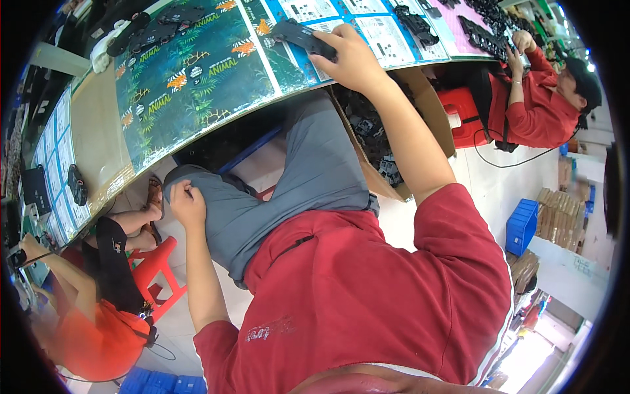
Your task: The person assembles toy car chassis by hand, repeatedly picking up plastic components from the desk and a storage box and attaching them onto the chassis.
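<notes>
1. The work table point(98, 141) curves across the top and left, covered in part by a green animal-patterned sheet point(154, 134) and by blue-and-white printed sheets point(388, 49).
2. The person sits at its near edge in a red shirt point(367, 282) and grey trousers point(315, 157), legs apart and knees by the table.
3. Two co-workers sit nearby: one in red point(545, 115) at upper right, hands up at dark parts on the table, and one in orange point(98, 341) at lower left, partly blurred.
4. A cardboard box point(430, 105) stands below the table edge, partly behind the right forearm, with dark pieces point(369, 125) inside.
5. A red stool point(157, 276) stands on the floor at left; a blue crate point(522, 226) stands at right.
6. The right hand point(348, 58) reaches over the table edge, thumb and fingers pinching one end of a black car-shaped piece.
7. The left hand point(188, 205) lies on the left trouser leg, fingers loosely bent; a dark spot shows among them, and I cannot tell whether it is something held.
8. The black car-shaped piece point(298, 36) is over the printed sheets, beside the green one; whether it touches the surface is unclear.
9. Another black piece point(77, 187) lies on the table's left part.
</notes>
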The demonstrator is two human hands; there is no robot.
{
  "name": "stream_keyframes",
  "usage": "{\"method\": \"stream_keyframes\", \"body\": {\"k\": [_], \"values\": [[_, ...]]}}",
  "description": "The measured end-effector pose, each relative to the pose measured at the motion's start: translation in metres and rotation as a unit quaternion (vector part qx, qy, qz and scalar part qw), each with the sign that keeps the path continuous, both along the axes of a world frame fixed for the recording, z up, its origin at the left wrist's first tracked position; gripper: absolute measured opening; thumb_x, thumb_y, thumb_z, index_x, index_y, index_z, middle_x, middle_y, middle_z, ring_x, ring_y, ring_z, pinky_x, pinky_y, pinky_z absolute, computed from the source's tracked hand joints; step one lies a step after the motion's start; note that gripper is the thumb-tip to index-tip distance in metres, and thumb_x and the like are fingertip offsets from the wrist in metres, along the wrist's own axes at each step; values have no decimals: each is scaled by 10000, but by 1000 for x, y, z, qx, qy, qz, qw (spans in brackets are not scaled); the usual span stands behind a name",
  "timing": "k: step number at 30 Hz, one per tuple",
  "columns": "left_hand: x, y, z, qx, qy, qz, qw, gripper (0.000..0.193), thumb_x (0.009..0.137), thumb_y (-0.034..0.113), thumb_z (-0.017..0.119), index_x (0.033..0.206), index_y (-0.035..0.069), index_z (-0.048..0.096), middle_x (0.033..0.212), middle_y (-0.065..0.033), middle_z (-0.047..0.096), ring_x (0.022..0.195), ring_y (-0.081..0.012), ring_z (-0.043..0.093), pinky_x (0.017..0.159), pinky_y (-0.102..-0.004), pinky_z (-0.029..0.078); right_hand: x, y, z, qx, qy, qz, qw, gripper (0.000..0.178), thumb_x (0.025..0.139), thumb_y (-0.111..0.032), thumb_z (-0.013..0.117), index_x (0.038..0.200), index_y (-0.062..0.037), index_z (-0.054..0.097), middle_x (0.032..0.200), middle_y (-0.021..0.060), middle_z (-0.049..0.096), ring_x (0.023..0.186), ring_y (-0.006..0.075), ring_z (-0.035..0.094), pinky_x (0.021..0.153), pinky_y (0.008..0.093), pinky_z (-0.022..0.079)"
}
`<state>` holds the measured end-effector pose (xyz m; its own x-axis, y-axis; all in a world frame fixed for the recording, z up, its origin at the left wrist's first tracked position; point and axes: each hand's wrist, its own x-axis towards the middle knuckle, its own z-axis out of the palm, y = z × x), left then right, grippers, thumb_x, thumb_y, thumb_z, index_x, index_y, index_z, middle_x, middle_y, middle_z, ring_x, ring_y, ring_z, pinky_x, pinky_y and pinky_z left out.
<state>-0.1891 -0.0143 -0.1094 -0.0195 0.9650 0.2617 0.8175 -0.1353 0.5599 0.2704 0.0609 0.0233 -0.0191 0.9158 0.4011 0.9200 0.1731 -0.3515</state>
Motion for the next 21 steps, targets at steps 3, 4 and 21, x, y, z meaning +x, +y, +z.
{"method": "stream_keyframes", "body": {"k": [3, 4, 21], "values": [[-5, -2, -2, -1, 4, -3, 1000, 163, 793, 48, 596, 926, -1, 676, 863, -148, 641, 780, -342, 632, 714, -420, 510, 31, -22, 10, 10, 44, -11, 999, 433, 840, -305, 810, 1192, -65, 734, 1137, 174, 656, 1006, 335, 659, 890, 389, 529], [-8, -1, -5, 9, 11, -8, 1000, 161, 797, 46, 597, 928, -3, 676, 866, -150, 642, 786, -343, 633, 719, -421, 511, 49, -27, 16, 32, 22, -18, 999, 425, 845, -299, 805, 1194, -68, 734, 1142, 173, 661, 996, 331, 664, 879, 385, 532], [32, 7, 9, 9, 56, -41, 998, 129, 836, 93, 619, 930, 29, 679, 893, -137, 666, 836, -345, 669, 751, -426, 532, 218, -15, 23, -32, -114, -248, 962, 525, 839, -401, 776, 1239, -69, 710, 1182, 235, 638, 1102, 382, 639, 978, 421, 510]]}}
